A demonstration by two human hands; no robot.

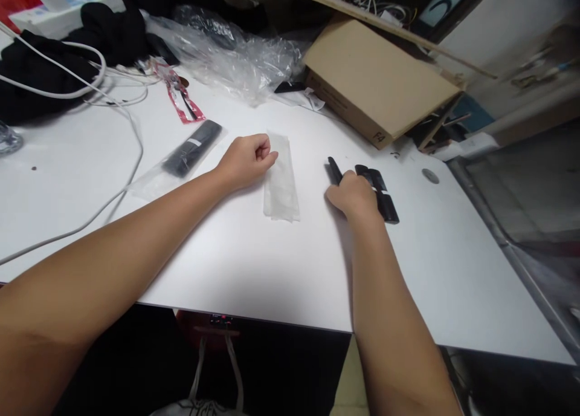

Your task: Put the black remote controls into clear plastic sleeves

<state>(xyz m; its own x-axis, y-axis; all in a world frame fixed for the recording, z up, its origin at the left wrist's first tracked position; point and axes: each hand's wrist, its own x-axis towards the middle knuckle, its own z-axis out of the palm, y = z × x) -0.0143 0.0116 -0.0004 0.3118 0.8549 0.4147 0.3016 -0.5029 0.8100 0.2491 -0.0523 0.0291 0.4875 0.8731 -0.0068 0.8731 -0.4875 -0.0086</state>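
My left hand (pixel 251 161) is curled into a loose fist over the left edge of some clear plastic sleeves (pixel 281 189), and nothing shows between its fingers. My right hand (pixel 356 193) grips a long, narrow black item (pixel 334 169), its far end sticking out past the thumb and the rest hidden under the palm. Just right of that hand lie several similar black pieces (pixel 387 206) with white bands. On the left, another black piece with a white band (pixel 193 148) lies inside a clear bag (pixel 156 180).
At the back right stands a cardboard box (pixel 376 77). Crumpled plastic wrap (pixel 244 59) lies at the back, near a red-edged packet (pixel 181 98). A white cable (pixel 136 138) crosses the white table (pixel 254 265) on the left. A grey disc (pixel 430 175) lies at right.
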